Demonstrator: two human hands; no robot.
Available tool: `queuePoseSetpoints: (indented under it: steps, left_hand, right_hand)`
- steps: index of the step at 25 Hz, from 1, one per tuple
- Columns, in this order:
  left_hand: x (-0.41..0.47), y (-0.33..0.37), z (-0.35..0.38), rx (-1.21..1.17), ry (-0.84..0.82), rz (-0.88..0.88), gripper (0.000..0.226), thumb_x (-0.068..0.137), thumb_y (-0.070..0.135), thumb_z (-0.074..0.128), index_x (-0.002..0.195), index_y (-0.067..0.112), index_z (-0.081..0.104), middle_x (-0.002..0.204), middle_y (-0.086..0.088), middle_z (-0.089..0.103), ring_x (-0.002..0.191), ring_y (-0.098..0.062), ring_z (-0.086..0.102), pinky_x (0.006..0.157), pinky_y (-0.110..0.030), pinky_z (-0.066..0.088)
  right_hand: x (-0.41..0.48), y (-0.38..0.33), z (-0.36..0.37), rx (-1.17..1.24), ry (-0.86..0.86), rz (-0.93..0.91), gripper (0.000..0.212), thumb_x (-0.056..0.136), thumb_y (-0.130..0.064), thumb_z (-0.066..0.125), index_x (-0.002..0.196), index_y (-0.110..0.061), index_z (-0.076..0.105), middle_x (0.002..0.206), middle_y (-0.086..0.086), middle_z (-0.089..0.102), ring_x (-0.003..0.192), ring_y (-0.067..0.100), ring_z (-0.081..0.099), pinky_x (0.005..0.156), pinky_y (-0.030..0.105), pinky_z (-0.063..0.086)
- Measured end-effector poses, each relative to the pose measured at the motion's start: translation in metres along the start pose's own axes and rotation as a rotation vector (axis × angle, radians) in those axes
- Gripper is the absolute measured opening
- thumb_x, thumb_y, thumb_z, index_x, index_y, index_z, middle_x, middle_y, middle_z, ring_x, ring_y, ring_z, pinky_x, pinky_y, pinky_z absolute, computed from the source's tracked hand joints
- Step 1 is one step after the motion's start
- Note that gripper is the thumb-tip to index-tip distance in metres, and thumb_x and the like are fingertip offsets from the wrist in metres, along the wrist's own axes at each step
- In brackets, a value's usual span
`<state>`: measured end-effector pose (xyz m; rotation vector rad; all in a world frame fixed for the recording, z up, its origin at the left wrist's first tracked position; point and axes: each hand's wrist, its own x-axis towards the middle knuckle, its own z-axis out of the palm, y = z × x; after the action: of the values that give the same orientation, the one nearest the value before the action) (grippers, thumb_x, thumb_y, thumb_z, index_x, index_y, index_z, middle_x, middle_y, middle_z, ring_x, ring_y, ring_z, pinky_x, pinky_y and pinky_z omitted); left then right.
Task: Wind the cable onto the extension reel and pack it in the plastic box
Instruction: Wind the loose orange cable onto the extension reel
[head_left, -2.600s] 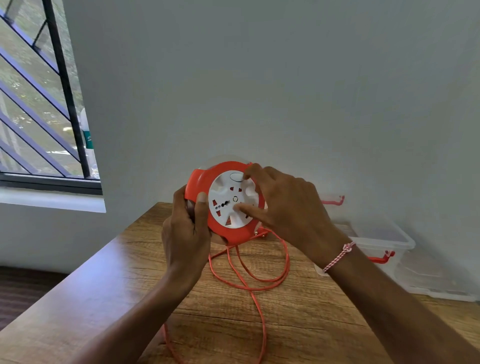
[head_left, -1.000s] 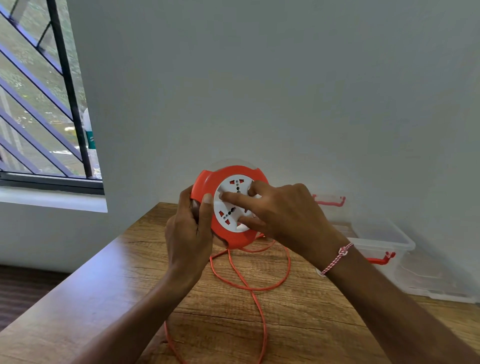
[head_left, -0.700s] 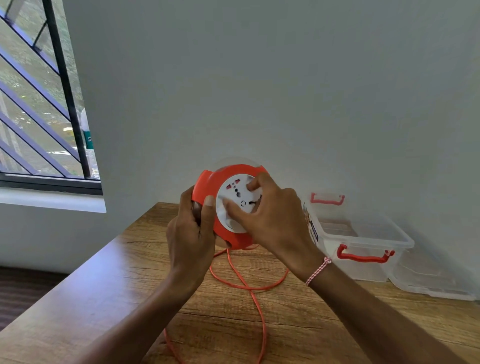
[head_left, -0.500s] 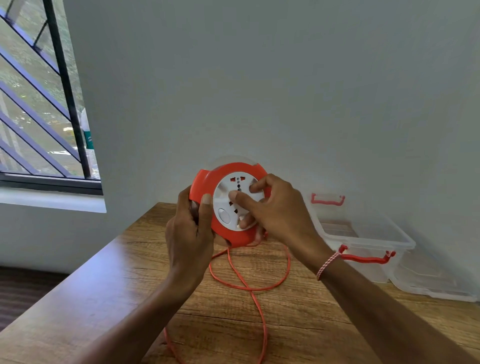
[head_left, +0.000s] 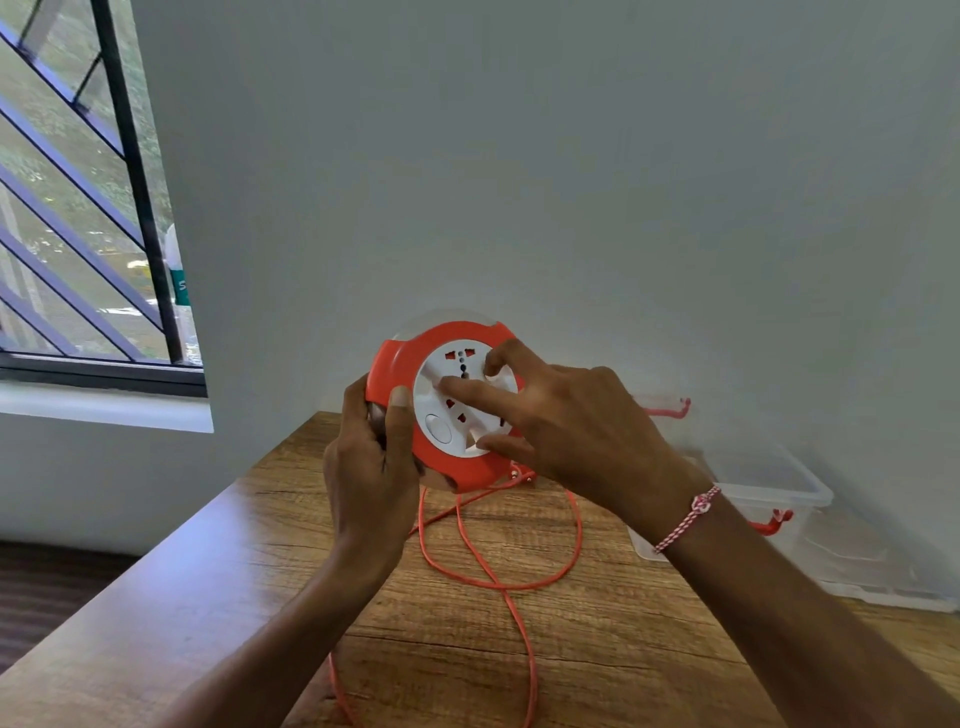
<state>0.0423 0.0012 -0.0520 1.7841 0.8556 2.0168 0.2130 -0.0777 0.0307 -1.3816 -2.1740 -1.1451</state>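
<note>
I hold an orange round extension reel (head_left: 395, 364) with a white socket face upright above the table. My left hand (head_left: 371, 467) grips its left rim, thumb on the front. My right hand (head_left: 566, 426) lies over the white face, fingertips pressed into its grooves. Loose orange cable (head_left: 498, 566) hangs from the reel's bottom and loops over the wooden table (head_left: 208, 597), trailing off toward the near edge. A clear plastic box (head_left: 769, 483) with red handles stands at the right, partly hidden by my right forearm.
The box's clear lid (head_left: 872, 577) lies flat to the right of the box, against the wall. A barred window (head_left: 78, 208) is at the left. The table's left edge drops to a dark floor (head_left: 47, 587).
The white face has turned under my right hand's fingers, and my right wrist swung back to the right over the box. The cable loop on the table has shrunk slightly.
</note>
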Motion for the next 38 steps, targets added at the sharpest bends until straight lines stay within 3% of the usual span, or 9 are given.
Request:
queuePoseSetpoints:
  steps: [3,8,12,18,20,24,26,34,38]
  left_hand:
    - [-0.001,0.001,-0.001,0.017,-0.020,0.005,0.012,0.103,0.059,0.039,0.113,0.053,0.044,0.074,0.008,0.068,0.065,-0.008,0.073,0.050,-0.032,0.062]
    - [-0.005,0.002,0.001,0.041,-0.040,0.022,0.032,0.103,0.057,0.039,0.122,0.035,0.050,0.073,0.010,0.067,0.069,-0.007,0.073,0.053,-0.028,0.061]
    - [-0.008,0.005,0.002,0.034,-0.036,0.058,0.035,0.103,0.067,0.035,0.121,0.040,0.049,0.067,0.004,0.061,0.063,-0.015,0.068,0.049,-0.034,0.057]
    - [-0.008,-0.001,0.003,0.083,-0.044,0.061,0.039,0.105,0.056,0.039,0.126,0.027,0.054,0.071,0.012,0.065,0.071,-0.006,0.072,0.052,-0.033,0.061]
    - [-0.006,-0.002,0.002,0.078,-0.025,0.047,0.029,0.104,0.057,0.039,0.120,0.036,0.051,0.073,0.016,0.067,0.074,-0.001,0.072,0.053,-0.034,0.063]
    - [0.000,0.001,-0.001,0.063,0.000,0.011,0.012,0.104,0.057,0.039,0.116,0.055,0.041,0.087,0.038,0.067,0.075,0.009,0.072,0.056,-0.020,0.062]
    - [0.002,0.002,-0.002,0.048,0.010,-0.009,0.010,0.105,0.055,0.040,0.115,0.056,0.041,0.086,0.039,0.066,0.075,0.007,0.072,0.055,-0.019,0.061]
    - [0.002,0.005,-0.002,0.004,-0.012,0.009,0.016,0.103,0.059,0.040,0.119,0.056,0.040,0.090,0.044,0.066,0.077,0.012,0.071,0.055,-0.009,0.054]
    - [-0.002,0.005,0.000,0.058,-0.043,0.048,0.019,0.102,0.059,0.039,0.120,0.052,0.043,0.087,0.040,0.067,0.076,0.010,0.072,0.056,-0.012,0.057]
  right_hand:
    - [-0.002,-0.003,0.008,-0.075,0.006,-0.019,0.067,0.093,-0.054,0.064,0.154,-0.038,0.040,0.125,0.010,0.068,0.069,0.024,0.072,0.054,0.029,0.055]
    - [-0.005,-0.005,0.011,-0.014,0.112,-0.008,0.062,0.087,-0.055,0.073,0.141,-0.029,0.059,0.099,0.008,0.079,0.062,0.025,0.072,0.056,0.026,0.051]
    - [-0.004,-0.016,0.013,0.148,0.202,0.233,0.063,0.083,-0.069,0.065,0.123,-0.020,0.063,0.078,0.000,0.076,0.054,0.019,0.067,0.050,0.022,0.049]
    - [0.003,-0.032,0.017,1.168,0.051,0.954,0.044,0.085,-0.056,0.075,0.107,-0.025,0.054,0.069,-0.004,0.077,0.043,0.014,0.069,0.036,0.013,0.043]
    - [0.004,-0.027,0.010,1.289,-0.033,0.944,0.040,0.088,-0.048,0.076,0.114,-0.024,0.055,0.068,0.000,0.078,0.045,0.017,0.070,0.037,0.018,0.044]
    - [0.001,-0.008,0.001,0.333,0.081,0.352,0.049,0.087,-0.053,0.074,0.124,-0.028,0.054,0.088,-0.006,0.077,0.063,0.014,0.071,0.056,0.025,0.054]
    - [0.000,-0.005,0.000,0.101,0.064,0.099,0.054,0.089,-0.050,0.073,0.135,-0.028,0.055,0.107,0.001,0.074,0.067,0.022,0.072,0.056,0.029,0.053]
    - [-0.002,-0.006,0.006,-0.100,0.035,-0.031,0.064,0.094,-0.052,0.066,0.151,-0.035,0.045,0.130,0.011,0.067,0.075,0.023,0.075,0.056,0.029,0.058]
    - [-0.003,-0.005,0.008,-0.095,0.089,-0.023,0.063,0.090,-0.051,0.072,0.146,-0.031,0.054,0.108,0.010,0.077,0.063,0.024,0.073,0.054,0.025,0.051]
